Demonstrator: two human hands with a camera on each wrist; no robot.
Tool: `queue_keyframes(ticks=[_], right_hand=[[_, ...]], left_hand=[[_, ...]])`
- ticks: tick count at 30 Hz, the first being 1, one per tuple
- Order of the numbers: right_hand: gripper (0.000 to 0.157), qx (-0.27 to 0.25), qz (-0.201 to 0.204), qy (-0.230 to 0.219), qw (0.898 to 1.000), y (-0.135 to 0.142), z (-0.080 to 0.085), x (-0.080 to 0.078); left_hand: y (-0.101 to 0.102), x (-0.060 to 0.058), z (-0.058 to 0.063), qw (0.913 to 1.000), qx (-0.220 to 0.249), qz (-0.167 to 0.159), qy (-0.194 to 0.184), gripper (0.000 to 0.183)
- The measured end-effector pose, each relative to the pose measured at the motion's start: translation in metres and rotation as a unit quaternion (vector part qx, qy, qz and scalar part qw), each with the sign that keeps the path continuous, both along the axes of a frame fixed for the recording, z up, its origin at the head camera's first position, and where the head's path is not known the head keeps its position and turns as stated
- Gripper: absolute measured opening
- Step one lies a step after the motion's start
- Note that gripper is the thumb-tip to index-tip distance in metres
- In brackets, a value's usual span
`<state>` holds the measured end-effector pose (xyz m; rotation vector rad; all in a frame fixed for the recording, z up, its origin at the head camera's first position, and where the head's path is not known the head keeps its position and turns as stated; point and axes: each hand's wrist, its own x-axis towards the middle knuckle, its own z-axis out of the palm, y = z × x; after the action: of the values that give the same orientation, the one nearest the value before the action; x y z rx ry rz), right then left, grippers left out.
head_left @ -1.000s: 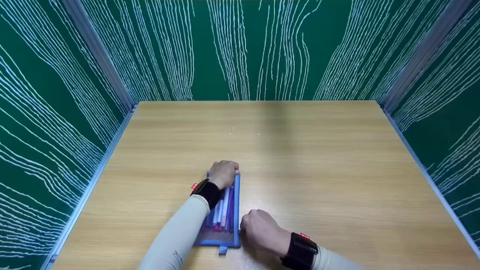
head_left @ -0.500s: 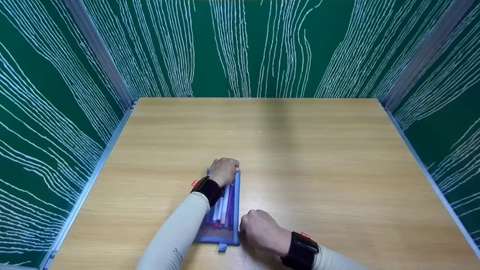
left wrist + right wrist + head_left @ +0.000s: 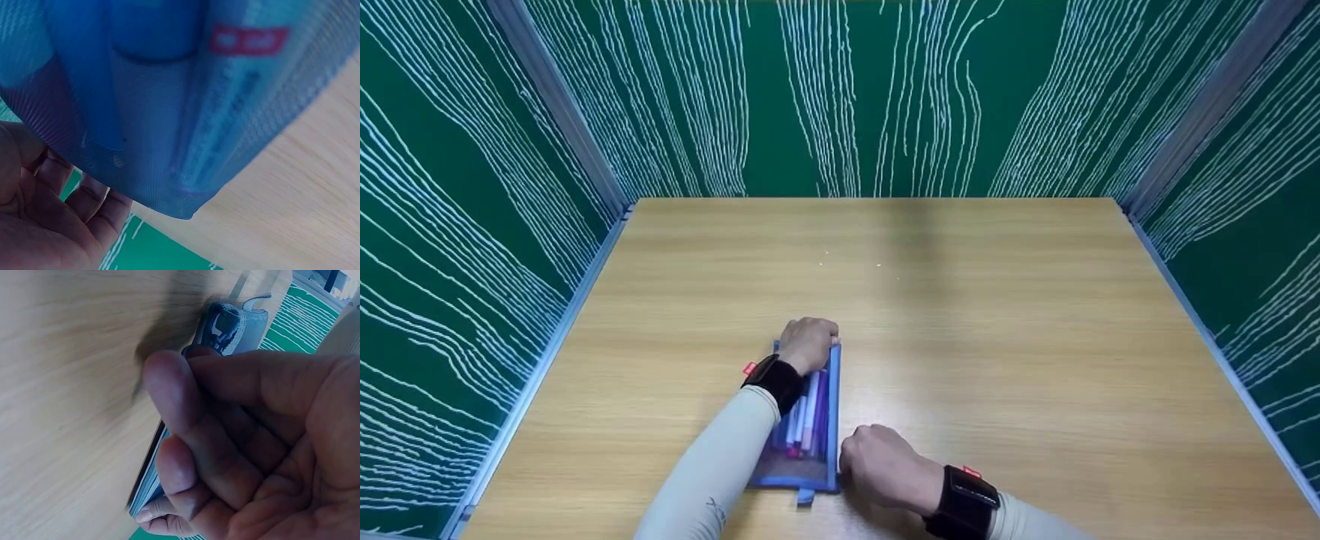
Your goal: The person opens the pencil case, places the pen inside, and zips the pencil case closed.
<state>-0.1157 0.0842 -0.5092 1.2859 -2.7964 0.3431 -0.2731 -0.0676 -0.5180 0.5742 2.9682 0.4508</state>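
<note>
A blue-edged mesh pencil pouch (image 3: 791,472) lies lengthwise on the table, with several blue, white and purple pens (image 3: 810,420) showing through it. My left hand (image 3: 808,343) grips the pouch's far end. In the left wrist view the mesh fills the upper part, and that hand's fingers (image 3: 87,197) curl behind its edge. At the near right corner, my right hand (image 3: 885,465) has its fingers curled. The right wrist view shows its thumb and forefinger pinched at the pouch's zipped edge, on what looks like the zipper pull, mostly hidden by the fingers.
The wooden table (image 3: 997,322) stretches out beyond both hands. Green panels (image 3: 870,97) with white wavy lines stand at the back and both sides. A few tiny white specks (image 3: 878,265) lie past the pouch. A fabric loop (image 3: 805,497) sticks out at its near end.
Both hands and the pouch keep nearly the same places. The right hand has dropped very slightly toward me; the head view shifts a little.
</note>
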Motion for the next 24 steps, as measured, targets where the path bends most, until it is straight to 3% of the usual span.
queue_keyframes(ticks=[6, 15, 24], right_hand=[[0.031, 0.039, 0.003, 0.002, 0.999, -0.0005, 0.0018, 0.0022], [0.032, 0.054, 0.016, -0.003, 0.998, -0.0007, 0.0009, 0.0024], [0.035, 0.024, 0.005, -0.027, 0.999, -0.0012, 0.0024, 0.0027]], left_hand=[[-0.0002, -0.0001, 0.0006, 1.0, -0.003, -0.006, 0.004, 0.02], [0.0004, -0.0027, -0.0037, 0.9999, -0.009, -0.007, 0.003, 0.02], [-0.0003, -0.0022, -0.0021, 0.9999, -0.005, -0.004, 0.008, 0.021]])
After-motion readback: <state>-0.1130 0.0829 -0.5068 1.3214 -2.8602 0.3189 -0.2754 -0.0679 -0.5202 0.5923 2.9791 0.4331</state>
